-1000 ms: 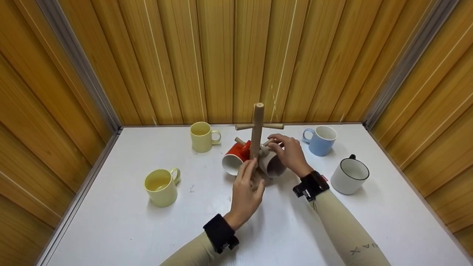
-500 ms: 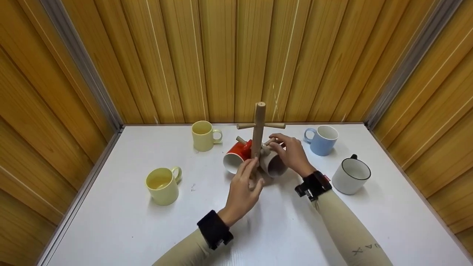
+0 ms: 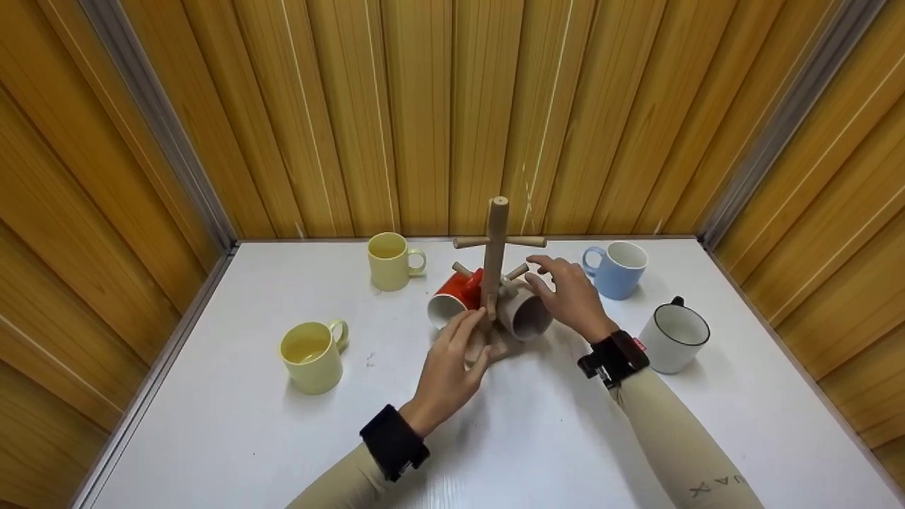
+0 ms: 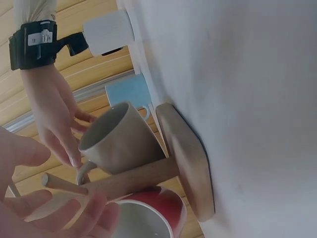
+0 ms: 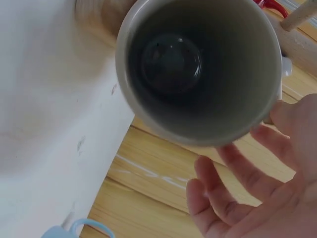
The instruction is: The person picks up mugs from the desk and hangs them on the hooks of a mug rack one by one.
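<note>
The grey mug (image 3: 524, 315) hangs tilted — dark inside — beside the right hand (image 3: 573, 300).

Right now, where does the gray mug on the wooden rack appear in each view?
Head: gray mug slightly right of and below center.
Left wrist: gray mug left of center.
Right wrist: gray mug at the top edge, open mouth showing.
Shared landmark: blue mug, in all three.

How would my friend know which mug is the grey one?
Look at the white table, then the wooden stand rising from it. Two mugs hang low on the stand, and you want the one on the same side as the person's right hand. That grey mug tilts sideways, while its hanging neighbour, the red mug, is bright red outside.
</note>
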Action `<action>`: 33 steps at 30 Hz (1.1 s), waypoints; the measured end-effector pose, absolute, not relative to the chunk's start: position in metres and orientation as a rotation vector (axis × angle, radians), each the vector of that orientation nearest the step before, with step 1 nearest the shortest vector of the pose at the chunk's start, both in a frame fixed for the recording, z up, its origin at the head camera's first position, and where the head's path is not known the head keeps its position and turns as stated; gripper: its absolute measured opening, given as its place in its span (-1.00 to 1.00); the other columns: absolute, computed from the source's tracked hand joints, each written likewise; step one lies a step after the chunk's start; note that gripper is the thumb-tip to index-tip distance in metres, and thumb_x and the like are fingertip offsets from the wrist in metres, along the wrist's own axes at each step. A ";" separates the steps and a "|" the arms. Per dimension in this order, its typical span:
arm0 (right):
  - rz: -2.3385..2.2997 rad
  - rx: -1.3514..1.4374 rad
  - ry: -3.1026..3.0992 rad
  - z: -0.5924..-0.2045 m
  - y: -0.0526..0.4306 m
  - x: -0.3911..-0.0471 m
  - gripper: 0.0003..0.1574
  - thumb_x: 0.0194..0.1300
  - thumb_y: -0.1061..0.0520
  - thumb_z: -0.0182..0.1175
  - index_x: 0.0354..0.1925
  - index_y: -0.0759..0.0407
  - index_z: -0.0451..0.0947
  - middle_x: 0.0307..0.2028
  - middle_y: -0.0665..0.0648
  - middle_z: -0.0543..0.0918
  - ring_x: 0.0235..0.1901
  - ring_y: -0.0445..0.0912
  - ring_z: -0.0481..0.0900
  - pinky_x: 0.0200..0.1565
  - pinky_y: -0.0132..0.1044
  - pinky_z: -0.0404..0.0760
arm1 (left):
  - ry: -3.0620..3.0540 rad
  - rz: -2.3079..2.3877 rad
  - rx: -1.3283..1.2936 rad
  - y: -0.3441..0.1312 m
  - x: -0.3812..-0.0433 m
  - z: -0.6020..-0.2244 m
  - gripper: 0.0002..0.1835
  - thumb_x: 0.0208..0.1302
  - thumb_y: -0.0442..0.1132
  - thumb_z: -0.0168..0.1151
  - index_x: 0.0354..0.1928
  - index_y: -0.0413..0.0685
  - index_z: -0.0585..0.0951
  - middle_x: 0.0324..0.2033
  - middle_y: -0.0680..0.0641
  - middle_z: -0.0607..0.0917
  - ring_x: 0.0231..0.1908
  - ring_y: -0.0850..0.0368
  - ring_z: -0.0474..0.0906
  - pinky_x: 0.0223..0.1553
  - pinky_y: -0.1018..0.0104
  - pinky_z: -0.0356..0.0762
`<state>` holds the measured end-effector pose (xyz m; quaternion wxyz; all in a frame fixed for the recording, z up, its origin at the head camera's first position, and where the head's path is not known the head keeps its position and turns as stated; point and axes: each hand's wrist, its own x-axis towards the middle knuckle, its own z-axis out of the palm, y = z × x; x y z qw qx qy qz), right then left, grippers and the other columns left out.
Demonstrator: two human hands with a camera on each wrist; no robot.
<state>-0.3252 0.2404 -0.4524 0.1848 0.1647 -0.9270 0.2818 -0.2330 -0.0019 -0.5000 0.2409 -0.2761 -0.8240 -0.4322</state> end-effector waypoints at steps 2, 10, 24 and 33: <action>0.741 0.442 -2.594 -0.453 0.247 -0.323 -0.54 0.45 0.05 0.29 0.25 0.13 0.61 -0.07 0.32 0.72 -0.06 0.25 0.61 -0.05 0.17 0.55 | -2.263 -1.155 -0.737 -0.007 -0.233 -0.502 -0.36 0.28 -0.35 0.39 0.40 -0.20 0.47 0.26 -0.16 0.54 0.23 -0.05 0.51 0.24 0.08 0.54; 0.501 0.241 -2.663 -0.452 0.281 -0.306 -0.50 0.42 0.03 0.31 0.26 0.12 0.58 0.09 0.39 0.63 0.02 0.38 0.51 -0.03 0.27 0.47 | -2.270 -1.094 -0.643 -0.025 -0.232 -0.508 -0.36 0.26 -0.31 0.42 0.39 -0.16 0.48 0.27 -0.20 0.51 0.16 -0.11 0.51 0.09 0.05 0.60; 0.378 0.051 -2.739 -0.458 0.327 -0.282 -0.47 0.41 0.05 0.31 0.28 0.16 0.55 0.17 0.49 0.54 0.01 0.48 0.42 -0.03 0.38 0.36 | -2.300 -1.078 -0.550 -0.045 -0.232 -0.514 -0.35 0.27 -0.27 0.42 0.40 -0.13 0.47 0.29 -0.25 0.50 0.19 -0.13 0.50 0.21 -0.01 0.53; 0.395 -0.013 -2.761 -0.462 0.346 -0.272 -0.42 0.39 0.01 0.31 0.30 0.15 0.53 0.21 0.55 0.44 0.12 0.56 0.31 0.03 0.46 0.24 | -2.313 -1.055 -0.509 -0.052 -0.231 -0.516 -0.33 0.25 -0.29 0.43 0.41 -0.10 0.47 0.28 -0.26 0.51 0.15 -0.15 0.52 0.19 -0.02 0.55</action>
